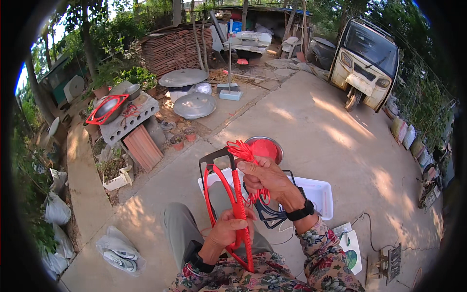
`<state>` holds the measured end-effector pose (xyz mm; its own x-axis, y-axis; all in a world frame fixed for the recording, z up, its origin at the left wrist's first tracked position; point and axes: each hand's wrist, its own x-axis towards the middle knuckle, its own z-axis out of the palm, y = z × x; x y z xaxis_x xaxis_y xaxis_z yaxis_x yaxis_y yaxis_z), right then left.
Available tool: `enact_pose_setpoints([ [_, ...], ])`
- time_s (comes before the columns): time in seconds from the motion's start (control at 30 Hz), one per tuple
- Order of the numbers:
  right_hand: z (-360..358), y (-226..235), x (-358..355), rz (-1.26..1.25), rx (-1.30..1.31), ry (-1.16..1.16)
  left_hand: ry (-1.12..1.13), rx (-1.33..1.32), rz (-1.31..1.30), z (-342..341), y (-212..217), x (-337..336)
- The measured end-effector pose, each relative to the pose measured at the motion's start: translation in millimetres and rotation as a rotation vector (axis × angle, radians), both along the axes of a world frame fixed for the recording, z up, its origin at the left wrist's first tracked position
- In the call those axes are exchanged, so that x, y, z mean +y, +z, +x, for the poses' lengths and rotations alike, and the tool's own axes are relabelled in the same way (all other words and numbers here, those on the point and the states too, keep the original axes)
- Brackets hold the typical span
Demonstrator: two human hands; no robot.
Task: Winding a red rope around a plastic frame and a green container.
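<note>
My left hand (227, 228) is closed around the lower part of a four-sided black frame (214, 156), held tilted over my lap. Red cord is wound tightly along most of its sides, while the far corner shows bare black. My right hand (269, 181) grips a looped bundle of red cord (242, 150) beside the frame's far right side. Loops stick out above its fingers and hang below them. Under my right wrist, more dark frames (268, 214) rest over a white plastic tray (318, 197), partly hidden by my arms.
Beyond the tray stands a metal bowl (279, 152) with something red inside. Bagged shoes (121, 255) lie at lower left. A concrete block (129, 124) bears a pan and a red-wrapped frame (108, 108). A three-wheeled vehicle (367, 63) is parked at far right.
</note>
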<state>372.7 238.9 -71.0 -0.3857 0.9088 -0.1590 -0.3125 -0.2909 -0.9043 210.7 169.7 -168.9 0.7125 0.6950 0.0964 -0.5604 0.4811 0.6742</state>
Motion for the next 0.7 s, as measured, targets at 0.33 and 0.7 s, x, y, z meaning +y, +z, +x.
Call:
enact_pose_setpoints([
  [0.33,-121.2,8.8,19.3,0.066,0.126,0.414,0.835,0.496,0.116,-78.2,51.0,-51.2],
  [0.7,-158.0,28.5,0.5,0.079,0.214,0.536,0.856,0.316,0.036,-140.3,72.1,-80.2],
])
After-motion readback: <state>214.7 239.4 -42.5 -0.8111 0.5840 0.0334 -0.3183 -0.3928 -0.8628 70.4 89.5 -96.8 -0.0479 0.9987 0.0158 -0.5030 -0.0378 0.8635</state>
